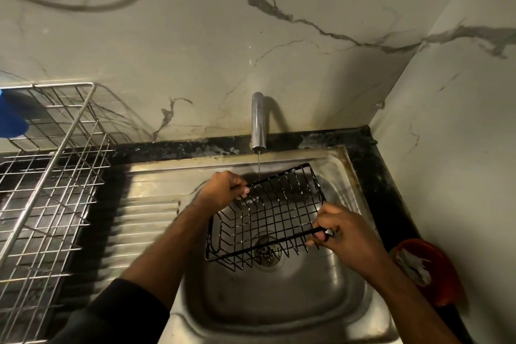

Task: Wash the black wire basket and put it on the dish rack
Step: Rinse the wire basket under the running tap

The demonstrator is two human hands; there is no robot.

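Head view: the black wire basket [265,215] is held tilted over the sink [279,301], under the tap's [258,123] thin stream. Its rim is pinched by the left hand [223,190] at 10 o'clock and the right hand [343,232] at 4 o'clock. The dish rack [50,176] is seen at 9 o'clock on the tabletop.

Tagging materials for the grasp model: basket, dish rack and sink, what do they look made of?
Black wire basket: probably coated steel wire, matte black. Dish rack: bare metal wire, likely stainless or chromed, shiny silver. Sink: stainless steel by its brushed grey sheen.
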